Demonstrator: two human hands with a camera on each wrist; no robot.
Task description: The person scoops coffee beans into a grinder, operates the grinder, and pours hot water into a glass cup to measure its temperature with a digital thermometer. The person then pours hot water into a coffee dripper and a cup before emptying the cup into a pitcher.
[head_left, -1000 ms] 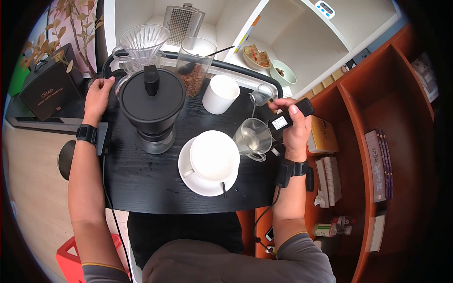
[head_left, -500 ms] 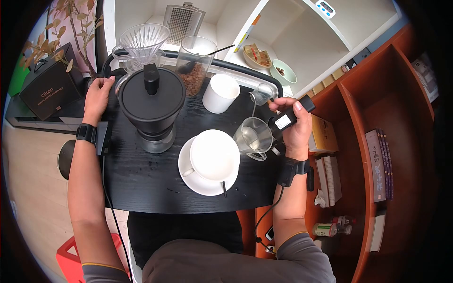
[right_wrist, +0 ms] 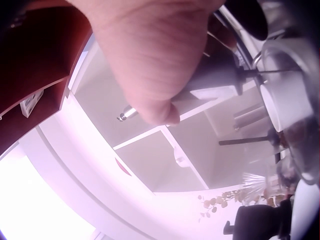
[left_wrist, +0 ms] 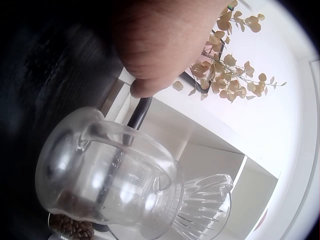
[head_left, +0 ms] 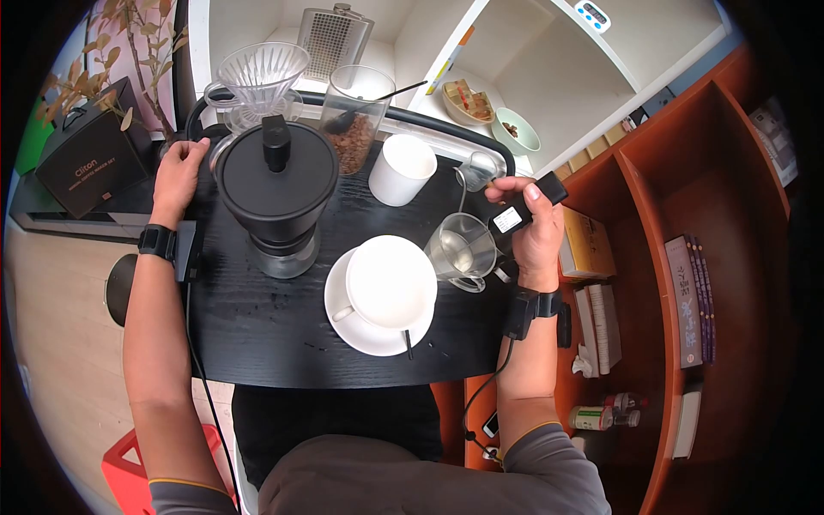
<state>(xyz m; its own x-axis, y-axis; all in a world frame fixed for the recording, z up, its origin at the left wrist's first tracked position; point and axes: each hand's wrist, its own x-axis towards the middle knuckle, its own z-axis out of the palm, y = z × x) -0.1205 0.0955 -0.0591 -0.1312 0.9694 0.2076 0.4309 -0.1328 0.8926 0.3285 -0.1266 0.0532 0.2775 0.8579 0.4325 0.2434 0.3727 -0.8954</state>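
Observation:
My right hand (head_left: 541,245) grips a black handheld frother (head_left: 508,221) with a white label. In the right wrist view, its thin shaft (right_wrist: 272,71) points toward the glassware. Below it, a clear glass cup (head_left: 459,232) with a little liquid stands on the black table. My left hand (head_left: 178,176) holds the black rail (left_wrist: 139,114) at the table's left side. Beside that hand are a glass server (left_wrist: 125,175) with a ribbed dripper (head_left: 262,69) on top, and a black coffee grinder (head_left: 279,176).
A white cup (head_left: 390,283) stands on a saucer (head_left: 378,345) at the front. Behind are a white mug (head_left: 402,172), a tall glass (head_left: 350,142) of beans with a black spoon, and a small glass (head_left: 476,172). A brown bookcase (head_left: 644,172) borders the right.
The frother in my right hand tips slightly up and right, then swings back a little. My left hand and the things on the table stay in place.

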